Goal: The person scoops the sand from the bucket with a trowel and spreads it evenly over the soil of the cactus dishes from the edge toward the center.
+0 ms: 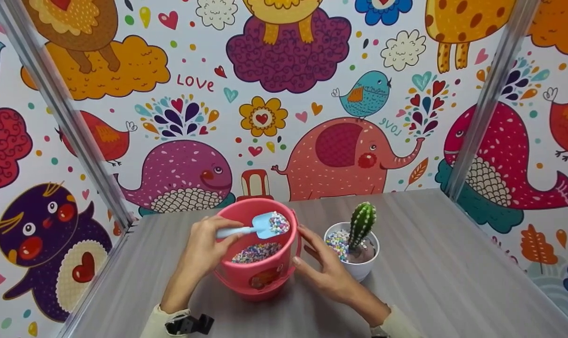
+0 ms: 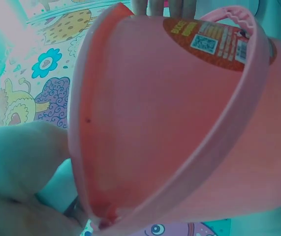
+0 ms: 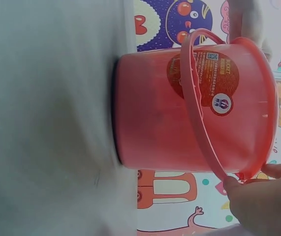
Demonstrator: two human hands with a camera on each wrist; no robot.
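Observation:
A pink bucket (image 1: 258, 278) stands on the grey table, with coloured beads (image 1: 257, 252) in its bottom. My left hand (image 1: 204, 246) grips the handle of a light blue scoop (image 1: 265, 226), which is heaped with beads and held over the bucket's mouth. My right hand (image 1: 322, 268) rests with fairly straight fingers against the bucket's right side, thumb near the rim. Just right of it stands a white pot (image 1: 359, 271) with a green cactus (image 1: 361, 223) and beads around its base. The bucket's wall (image 2: 179, 123) fills the left wrist view. In the right wrist view the bucket (image 3: 179, 113) shows its label and handle.
The grey table (image 1: 429, 281) is bounded by cartoon-printed walls at the back and sides. Metal posts (image 1: 481, 112) rise at both back corners. A wrist device (image 1: 190, 324) shows on my left sleeve.

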